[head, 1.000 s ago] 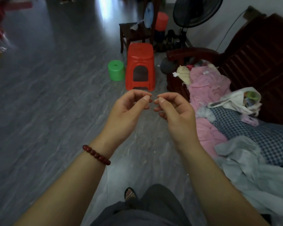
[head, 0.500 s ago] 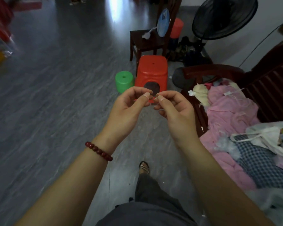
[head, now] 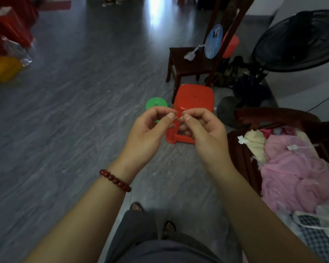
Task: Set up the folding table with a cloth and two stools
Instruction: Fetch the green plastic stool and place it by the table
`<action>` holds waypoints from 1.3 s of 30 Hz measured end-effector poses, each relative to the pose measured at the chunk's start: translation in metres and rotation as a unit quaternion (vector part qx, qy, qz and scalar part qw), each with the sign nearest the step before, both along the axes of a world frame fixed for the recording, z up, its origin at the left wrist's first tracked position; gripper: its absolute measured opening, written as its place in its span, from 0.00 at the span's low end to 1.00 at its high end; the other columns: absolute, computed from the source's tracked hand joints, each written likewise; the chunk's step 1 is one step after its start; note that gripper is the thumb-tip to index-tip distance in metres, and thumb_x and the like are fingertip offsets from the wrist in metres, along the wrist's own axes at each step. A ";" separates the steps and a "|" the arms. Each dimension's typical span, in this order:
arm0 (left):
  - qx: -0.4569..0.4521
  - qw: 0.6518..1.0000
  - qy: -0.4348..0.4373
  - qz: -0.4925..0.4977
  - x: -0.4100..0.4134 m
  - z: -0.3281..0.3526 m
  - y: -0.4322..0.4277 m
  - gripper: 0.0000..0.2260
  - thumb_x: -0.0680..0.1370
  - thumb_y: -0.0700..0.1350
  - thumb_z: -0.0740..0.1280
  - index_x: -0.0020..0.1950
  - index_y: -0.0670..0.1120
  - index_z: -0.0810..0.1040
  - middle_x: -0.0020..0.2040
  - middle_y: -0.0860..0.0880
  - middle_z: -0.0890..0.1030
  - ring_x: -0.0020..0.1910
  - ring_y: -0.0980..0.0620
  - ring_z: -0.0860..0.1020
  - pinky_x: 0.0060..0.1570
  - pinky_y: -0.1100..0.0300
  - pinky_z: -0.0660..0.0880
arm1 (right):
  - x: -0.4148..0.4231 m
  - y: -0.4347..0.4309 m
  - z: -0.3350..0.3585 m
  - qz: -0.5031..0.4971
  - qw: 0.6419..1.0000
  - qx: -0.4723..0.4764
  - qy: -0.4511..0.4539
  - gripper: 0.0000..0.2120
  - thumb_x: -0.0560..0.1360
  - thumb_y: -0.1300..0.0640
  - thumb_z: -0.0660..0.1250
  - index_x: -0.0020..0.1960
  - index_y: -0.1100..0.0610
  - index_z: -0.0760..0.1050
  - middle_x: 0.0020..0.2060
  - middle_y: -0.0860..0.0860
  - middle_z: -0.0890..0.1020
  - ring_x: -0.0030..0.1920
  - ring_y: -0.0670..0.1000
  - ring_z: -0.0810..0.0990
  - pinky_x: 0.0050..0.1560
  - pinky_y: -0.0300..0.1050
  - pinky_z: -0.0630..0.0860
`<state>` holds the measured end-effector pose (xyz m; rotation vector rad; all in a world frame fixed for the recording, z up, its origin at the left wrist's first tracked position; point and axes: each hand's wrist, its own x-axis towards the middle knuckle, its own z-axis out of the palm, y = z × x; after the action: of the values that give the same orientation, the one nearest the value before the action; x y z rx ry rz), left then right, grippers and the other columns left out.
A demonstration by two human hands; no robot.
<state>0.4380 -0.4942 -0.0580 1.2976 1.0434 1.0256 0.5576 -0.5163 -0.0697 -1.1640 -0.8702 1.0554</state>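
Two sandals (head: 168, 227) show below grey trousers (head: 150, 243) on the grey floor (head: 65, 130). Above them both bare forearms reach forward, with a red bead bracelet (head: 115, 180) on the left wrist. The left hand (head: 148, 133) and the right hand (head: 203, 133) are held up close together. Their fingers are curled in and each thumb tip meets its forefinger; whether they pinch anything is too small to tell. At the right, pink cloth (head: 292, 168) lies heaped on a dark wooden bench (head: 273, 114). Just beyond the hands and partly hidden by them, a red plastic stool (head: 194, 97) stands upright on the floor. A low green round stool (head: 156, 103) stands just beside it on its left. Behind them is a dark wooden chair (head: 188, 63) with a round blue hand fan (head: 213, 41) leaning on its back. A black standing fan (head: 296, 40) is farther right.
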 end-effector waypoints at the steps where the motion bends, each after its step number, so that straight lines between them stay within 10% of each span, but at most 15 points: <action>1: 0.003 1.000 0.001 -0.001 0.000 0.000 0.013 0.06 0.79 0.38 0.62 0.47 0.48 0.76 0.46 0.50 0.80 0.41 0.64 0.78 0.39 0.75 0.70 | -0.001 0.013 0.001 0.000 1.000 -0.003 -0.004 0.07 0.76 0.68 0.64 0.43 0.58 0.75 0.38 0.52 0.80 0.35 0.40 0.78 0.38 0.31 0.73; 39: -0.019 0.998 0.056 -0.038 -0.034 -0.044 0.625 0.05 0.78 0.40 0.64 0.48 0.47 0.78 0.45 0.50 0.81 0.45 0.56 0.79 0.45 0.69 0.74 | -0.017 0.610 -0.046 -0.034 0.996 -0.073 -0.043 0.08 0.75 0.66 0.66 0.43 0.54 0.77 0.39 0.52 0.81 0.35 0.40 0.80 0.38 0.31 0.74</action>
<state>0.4035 0.1310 -0.1017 1.3647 1.0842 0.8800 0.5403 0.0941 -0.1159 -1.3608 -0.8258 1.0330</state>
